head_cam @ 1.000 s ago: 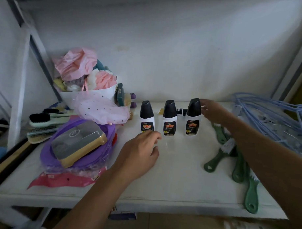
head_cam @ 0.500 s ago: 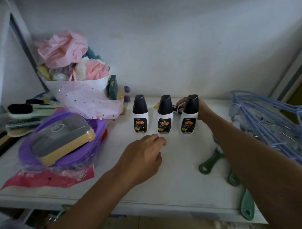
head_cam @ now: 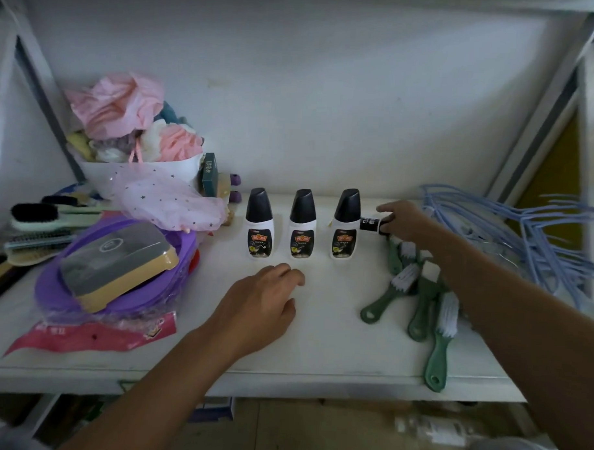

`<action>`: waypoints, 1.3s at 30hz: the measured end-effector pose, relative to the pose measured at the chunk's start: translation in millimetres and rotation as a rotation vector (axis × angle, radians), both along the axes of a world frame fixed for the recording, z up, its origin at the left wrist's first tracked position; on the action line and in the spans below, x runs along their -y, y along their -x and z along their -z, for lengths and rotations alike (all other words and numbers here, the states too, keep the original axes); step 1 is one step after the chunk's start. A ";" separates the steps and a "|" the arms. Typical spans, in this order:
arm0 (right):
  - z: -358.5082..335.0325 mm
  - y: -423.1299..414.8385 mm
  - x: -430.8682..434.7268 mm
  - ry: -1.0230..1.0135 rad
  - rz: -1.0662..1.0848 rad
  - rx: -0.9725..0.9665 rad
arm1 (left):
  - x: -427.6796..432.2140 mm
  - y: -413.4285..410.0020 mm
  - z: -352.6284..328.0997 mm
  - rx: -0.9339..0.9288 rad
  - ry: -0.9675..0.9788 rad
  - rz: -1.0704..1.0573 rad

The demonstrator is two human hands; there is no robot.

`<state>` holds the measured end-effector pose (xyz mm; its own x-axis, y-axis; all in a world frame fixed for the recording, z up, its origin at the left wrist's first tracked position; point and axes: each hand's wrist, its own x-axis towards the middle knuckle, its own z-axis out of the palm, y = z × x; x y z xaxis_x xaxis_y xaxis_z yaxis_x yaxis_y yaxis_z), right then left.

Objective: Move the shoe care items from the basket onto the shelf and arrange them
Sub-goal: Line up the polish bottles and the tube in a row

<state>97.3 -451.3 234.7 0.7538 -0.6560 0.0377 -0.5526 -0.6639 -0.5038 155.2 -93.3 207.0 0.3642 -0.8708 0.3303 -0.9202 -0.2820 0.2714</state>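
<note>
My right hand (head_cam: pixel 399 220) grips a small black tube (head_cam: pixel 370 224) with a white label, thumb and fingers curled round its far end. Half a second ago this hand was tucked behind the right bottle (head_cam: pixel 345 226). Now it is out on that bottle's right side, and the tube lies level in my grip with its free end just beside the bottle's shoulder.

My left hand (head_cam: pixel 262 302) has hardly moved. It rests palm down on the shelf (head_cam: pixel 325 347) in front of the row, fingers loosely bent and holding nothing.

The left bottle (head_cam: pixel 260 225), the middle bottle (head_cam: pixel 302 226) and the right bottle stand upright in the same line as before, black caps up, labels facing me, with gaps between them.

Under my right forearm the green brushes (head_cam: pixel 422 298) lie in a loose pile, one handle reaching the shelf's front edge. Beyond them is a tangle of blue hangers (head_cam: pixel 530 239).

To my left sits a purple basin (head_cam: pixel 50 293) in clear wrap, a tan box with a grey lid (head_cam: pixel 117 262) on top of it. Behind that stands a white tub (head_cam: pixel 186 168) heaped with pink and pale cloth, and a black-bristled brush (head_cam: pixel 36 214) lies at the far left.

The shelf is white and scuffed and backed by a plain white wall (head_cam: pixel 310 107), with white uprights at both sides.
</note>
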 end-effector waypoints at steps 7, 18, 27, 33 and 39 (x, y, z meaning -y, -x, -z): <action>-18.3 47.5 -28.0 -1.017 0.229 0.733 | -6.6 1.3 -6.1 -0.018 -0.013 -0.013; -1.3 72.3 -53.7 -0.471 0.217 0.453 | -2.1 5.6 -4.6 -0.040 -0.038 0.020; 9.2 52.6 -63.6 -0.046 0.070 0.144 | -2.0 1.2 -1.3 -0.012 -0.065 -0.003; 11.8 49.5 -67.9 -0.014 0.114 0.124 | 0.0 1.0 -0.6 -0.009 -0.074 -0.003; 10.6 47.5 -71.0 -0.028 0.165 0.140 | -1.6 1.7 -1.1 -0.003 -0.075 -0.004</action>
